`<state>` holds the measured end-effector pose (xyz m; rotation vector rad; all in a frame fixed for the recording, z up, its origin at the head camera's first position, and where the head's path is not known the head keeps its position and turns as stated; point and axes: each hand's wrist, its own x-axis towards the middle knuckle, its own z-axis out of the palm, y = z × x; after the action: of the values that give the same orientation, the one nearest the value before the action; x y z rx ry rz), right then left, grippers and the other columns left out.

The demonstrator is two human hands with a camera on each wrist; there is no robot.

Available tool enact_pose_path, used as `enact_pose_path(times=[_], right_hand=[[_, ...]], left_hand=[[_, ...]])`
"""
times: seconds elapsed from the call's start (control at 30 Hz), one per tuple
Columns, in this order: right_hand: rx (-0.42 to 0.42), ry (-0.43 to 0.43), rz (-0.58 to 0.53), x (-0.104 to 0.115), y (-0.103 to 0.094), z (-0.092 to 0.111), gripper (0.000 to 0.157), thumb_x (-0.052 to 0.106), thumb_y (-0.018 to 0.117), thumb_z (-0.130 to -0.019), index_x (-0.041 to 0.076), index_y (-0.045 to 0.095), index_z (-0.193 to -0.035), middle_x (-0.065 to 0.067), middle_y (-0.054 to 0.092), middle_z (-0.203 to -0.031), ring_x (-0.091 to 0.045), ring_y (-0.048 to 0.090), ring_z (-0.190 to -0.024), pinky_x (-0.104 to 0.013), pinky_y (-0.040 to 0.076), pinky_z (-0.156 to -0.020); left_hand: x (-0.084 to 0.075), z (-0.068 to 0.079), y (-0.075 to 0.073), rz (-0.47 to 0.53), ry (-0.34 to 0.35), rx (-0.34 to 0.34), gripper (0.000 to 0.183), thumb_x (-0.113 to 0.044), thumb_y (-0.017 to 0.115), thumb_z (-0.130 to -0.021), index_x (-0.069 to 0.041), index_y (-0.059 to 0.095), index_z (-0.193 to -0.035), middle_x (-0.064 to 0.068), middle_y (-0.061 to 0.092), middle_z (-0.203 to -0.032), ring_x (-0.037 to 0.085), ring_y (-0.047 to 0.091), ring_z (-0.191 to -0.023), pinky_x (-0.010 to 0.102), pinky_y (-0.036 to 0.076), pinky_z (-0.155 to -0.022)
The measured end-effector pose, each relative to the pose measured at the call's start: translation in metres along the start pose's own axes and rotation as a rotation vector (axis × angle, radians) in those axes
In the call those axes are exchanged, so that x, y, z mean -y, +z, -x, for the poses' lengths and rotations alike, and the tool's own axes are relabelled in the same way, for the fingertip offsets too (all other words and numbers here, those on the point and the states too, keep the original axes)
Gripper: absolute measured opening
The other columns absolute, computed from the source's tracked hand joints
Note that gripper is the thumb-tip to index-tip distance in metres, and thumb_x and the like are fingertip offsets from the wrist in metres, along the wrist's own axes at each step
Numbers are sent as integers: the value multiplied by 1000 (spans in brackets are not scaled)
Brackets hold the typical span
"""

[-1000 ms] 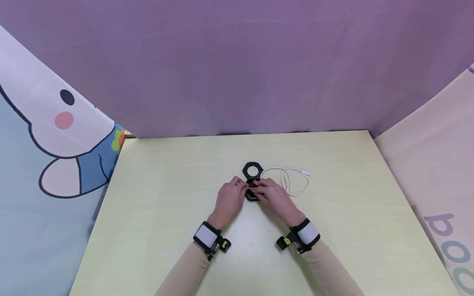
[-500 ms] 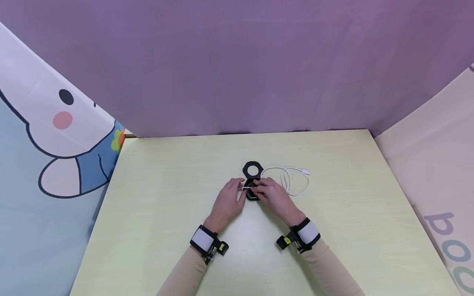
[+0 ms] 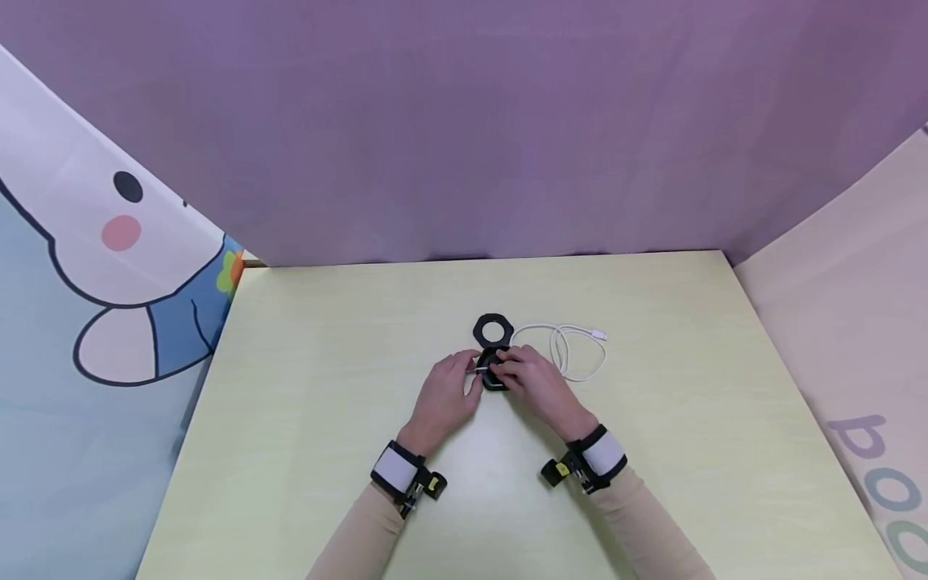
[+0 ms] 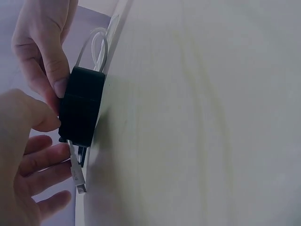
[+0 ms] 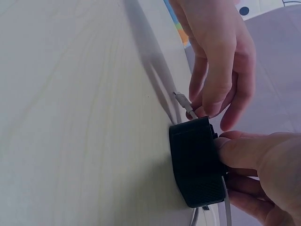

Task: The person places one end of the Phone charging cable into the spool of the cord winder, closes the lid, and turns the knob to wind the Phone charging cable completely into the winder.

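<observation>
A small black case (image 3: 495,386) stands on the table with its ring-shaped octagonal lid (image 3: 480,331) swung back behind it. Across the case lies a white charging cable (image 4: 71,149), whose plug (image 5: 182,100) sticks out on the left side. My right hand (image 3: 542,395) pinches the cable at the case opening, its thumb against the black rim; the exact grip is partly hidden. Beside the plug, my left hand (image 3: 444,395) has its fingers spread and relaxed, with the thumb near the case edge in the left wrist view.
The rest of the white cable, a loose coil (image 3: 561,354), lies right of the case and ends in a second plug (image 3: 598,335). A pale wooden table (image 3: 326,387) carries everything. A purple curtain (image 3: 464,137) hangs behind its back edge.
My left hand has drawn back slightly leftward and its fingers have opened, baring the cable between the hands. My right hand stays put at the case.
</observation>
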<state>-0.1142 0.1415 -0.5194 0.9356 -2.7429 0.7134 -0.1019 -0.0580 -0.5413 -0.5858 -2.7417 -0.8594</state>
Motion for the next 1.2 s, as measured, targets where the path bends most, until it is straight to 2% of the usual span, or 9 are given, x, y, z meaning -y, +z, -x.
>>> enact_pose_path(times=[0.13,0.37,0.57,0.77,0.97,1.2], right_hand=[[8,2,3,0,0,0,21,5,80,-88,7,81,-108,-13,72,-124,-27,65,-107,-39,57,-92],[11,14,-14,1,-1,0,20,4,79,-88,7,81,-108,-13,72,-124,-27,65,-107,-40,57,-93],[8,12,-19,2,-1,0,19,3,79,-88,6,81,-107,-13,73,-123,-28,66,-107,-40,57,-93],[3,9,-22,1,-1,0,19,3,78,-88,6,81,-107,-14,73,-123,-28,65,-107,-40,57,-93],[2,16,-25,1,-1,1,20,4,79,-88,6,81,-107,-13,72,-123,-28,65,-108,-41,57,-95],[11,20,-35,1,-2,1,21,4,79,-87,7,81,-108,-14,72,-124,-28,65,-109,-41,56,-96]], left_hand=[[-2,0,-2,-25,12,0,36,-14,74,-93,-2,66,-126,7,75,-100,27,69,-94,43,53,-101],[0,0,-1,-36,33,0,39,-13,73,-92,1,64,-127,8,72,-100,26,68,-92,43,55,-96],[0,1,0,-19,24,27,42,-15,72,-92,3,62,-129,10,70,-104,26,67,-96,43,54,-99],[-1,-2,-1,-38,-40,133,57,-27,69,-90,3,57,-136,13,67,-121,28,63,-111,42,50,-105],[-6,-8,-1,-100,-55,238,75,-42,71,-88,2,50,-145,15,62,-134,31,57,-126,46,41,-115],[-10,-12,2,-115,-71,245,87,-56,72,-89,0,45,-150,16,60,-137,31,55,-131,47,40,-116]])
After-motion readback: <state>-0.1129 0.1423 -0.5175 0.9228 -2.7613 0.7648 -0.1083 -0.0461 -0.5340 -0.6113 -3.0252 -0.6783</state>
